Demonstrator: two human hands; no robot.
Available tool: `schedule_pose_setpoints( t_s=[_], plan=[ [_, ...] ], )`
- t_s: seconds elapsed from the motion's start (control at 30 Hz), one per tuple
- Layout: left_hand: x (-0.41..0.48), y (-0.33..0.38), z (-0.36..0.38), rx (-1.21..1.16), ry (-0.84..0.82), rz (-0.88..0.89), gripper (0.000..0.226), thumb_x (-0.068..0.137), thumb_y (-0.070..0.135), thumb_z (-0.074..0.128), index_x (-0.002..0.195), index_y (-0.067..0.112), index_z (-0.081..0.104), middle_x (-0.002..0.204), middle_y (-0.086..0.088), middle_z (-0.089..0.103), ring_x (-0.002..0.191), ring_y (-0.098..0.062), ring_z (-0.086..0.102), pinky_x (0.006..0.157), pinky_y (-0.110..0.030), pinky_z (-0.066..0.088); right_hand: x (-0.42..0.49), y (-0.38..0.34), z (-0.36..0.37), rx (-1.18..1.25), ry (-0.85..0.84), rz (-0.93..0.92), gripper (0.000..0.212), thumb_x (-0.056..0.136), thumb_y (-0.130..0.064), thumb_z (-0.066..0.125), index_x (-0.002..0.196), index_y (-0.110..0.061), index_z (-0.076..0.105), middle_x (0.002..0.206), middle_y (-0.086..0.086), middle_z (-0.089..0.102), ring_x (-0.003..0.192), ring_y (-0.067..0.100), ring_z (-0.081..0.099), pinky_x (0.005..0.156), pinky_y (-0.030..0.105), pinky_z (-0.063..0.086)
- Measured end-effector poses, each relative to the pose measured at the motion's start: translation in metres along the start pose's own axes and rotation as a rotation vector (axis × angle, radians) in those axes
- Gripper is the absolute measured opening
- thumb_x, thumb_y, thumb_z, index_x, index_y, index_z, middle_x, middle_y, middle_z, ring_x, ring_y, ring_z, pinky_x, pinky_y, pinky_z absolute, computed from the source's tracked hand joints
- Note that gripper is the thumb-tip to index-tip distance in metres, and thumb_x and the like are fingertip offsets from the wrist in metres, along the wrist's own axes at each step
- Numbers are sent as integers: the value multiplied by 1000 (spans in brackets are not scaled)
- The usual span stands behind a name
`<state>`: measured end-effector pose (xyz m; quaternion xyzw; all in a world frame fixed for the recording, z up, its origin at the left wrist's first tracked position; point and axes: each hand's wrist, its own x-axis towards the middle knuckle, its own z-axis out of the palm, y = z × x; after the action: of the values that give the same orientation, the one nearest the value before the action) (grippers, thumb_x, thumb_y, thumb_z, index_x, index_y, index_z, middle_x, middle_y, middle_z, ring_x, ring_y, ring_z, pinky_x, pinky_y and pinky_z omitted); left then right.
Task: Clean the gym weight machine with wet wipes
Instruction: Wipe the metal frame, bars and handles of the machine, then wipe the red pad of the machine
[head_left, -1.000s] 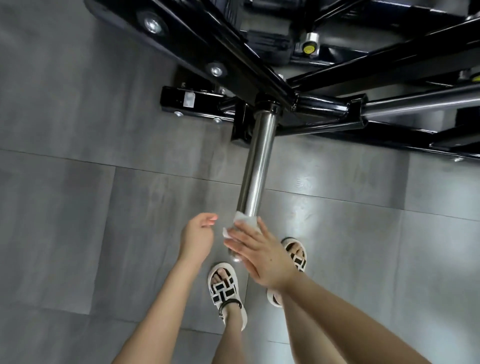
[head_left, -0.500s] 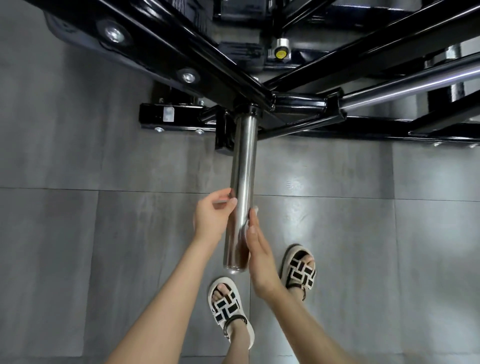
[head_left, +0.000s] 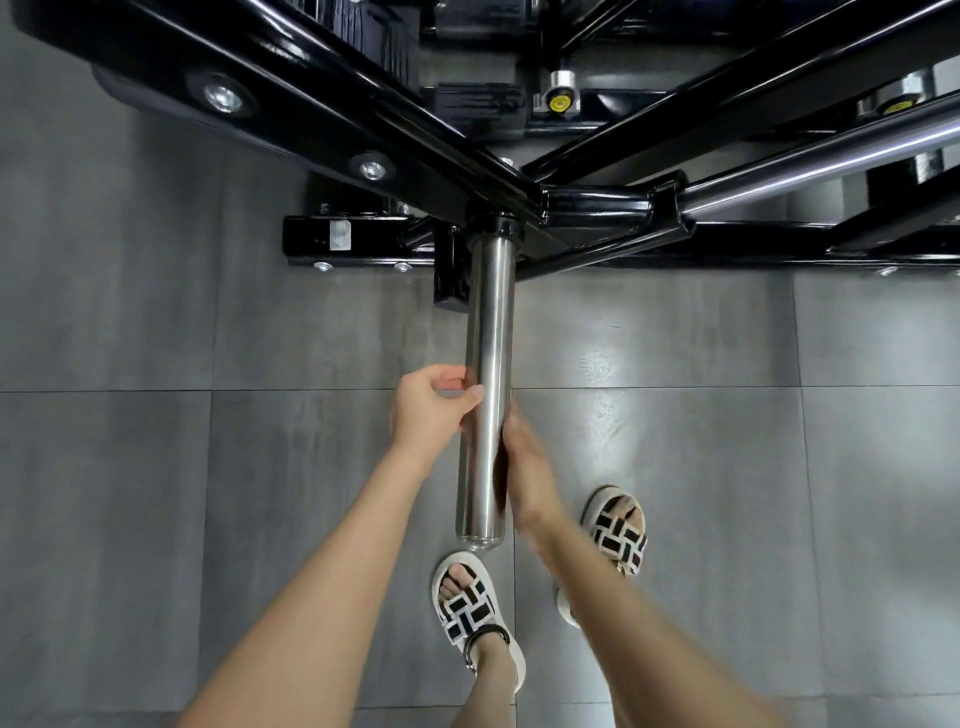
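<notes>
Up the bar (head_left: 488, 338) from its tip, left hand (head_left: 431, 410) now curls on it — right hand (head_left: 524, 467) lies alongside, grip unclear — so wiping climbs.

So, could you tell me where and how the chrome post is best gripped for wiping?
Probably its bare middle, beyond the left hand and right hand, coming from either side. The chrome post is a smooth round tube, fixed to the black frame only at its far end, so fingers can wrap it.
</notes>
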<state>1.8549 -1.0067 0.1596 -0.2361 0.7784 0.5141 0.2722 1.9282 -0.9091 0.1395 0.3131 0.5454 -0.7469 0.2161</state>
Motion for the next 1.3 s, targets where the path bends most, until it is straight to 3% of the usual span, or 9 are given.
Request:
schedule_pose_setpoints(
  t_s=[0.1,0.17,0.23,0.33,0.47,0.7,0.83,1.13,1.3],
  plan=[
    [-2,3,4,64,32,-12,25,80,16,72,104,14,65,100,-2,64,92,-21,63,81,-42,55,-33,12,-1,6,16,55,37,103,-26,27,132,-18,50,102,-5,65,82,-5,62,69,8,46],
    [-4,9,8,124,46,-33,25,83,15,68,107,13,64,105,-4,64,97,-25,62,86,-43,53,-42,7,-5,-54,2,124,34,102,-25,33,131,-21,50,110,5,67,93,6,65,76,15,52],
    [-11,19,13,185,54,-49,30,86,12,63,116,7,61,114,-9,63,103,-27,60,91,-35,49,-53,0,-14,-195,-39,182,34,101,-17,38,132,-19,50,114,13,66,93,13,63,81,18,49],
    [-25,40,19,251,45,-33,35,88,7,57,124,8,58,117,-10,62,107,-25,58,85,-23,40,-63,-33,-34,-273,-58,183,34,100,-7,37,130,-9,51,102,1,63,80,3,56,70,8,43],
    [-42,88,22,271,47,39,34,88,5,54,121,10,59,117,-9,62,105,-23,57,85,-23,40,-59,-118,-70,-292,88,3,28,99,-8,38,125,-12,50,110,3,61,91,9,58,65,3,42],
    [-65,216,40,231,74,186,32,88,0,52,117,7,62,113,-11,64,98,-23,59,85,-23,42,-83,-294,-124,-353,212,-251,16,95,-7,45,93,-17,58,85,0,62,65,2,54,50,8,38],
    [-73,287,53,191,67,266,28,87,4,53,111,13,65,109,-4,65,88,-13,57,79,-22,41,-97,-377,-149,-431,277,-338,16,93,-9,49,89,-17,63,81,-6,63,73,4,56,61,14,41],
    [-27,432,74,173,-4,379,31,90,3,50,116,12,63,116,-5,64,102,-17,58,86,-20,40,-48,-524,-180,-552,426,-502,16,92,-11,54,94,-19,67,89,-4,68,89,11,63,79,22,46],
    [37,506,94,246,-37,409,31,89,6,52,115,15,64,112,-4,66,92,-13,58,84,-22,43,4,-595,-214,-818,564,-538,24,89,-3,52,105,-9,70,91,0,68,84,10,58,68,11,34]
  ],
)
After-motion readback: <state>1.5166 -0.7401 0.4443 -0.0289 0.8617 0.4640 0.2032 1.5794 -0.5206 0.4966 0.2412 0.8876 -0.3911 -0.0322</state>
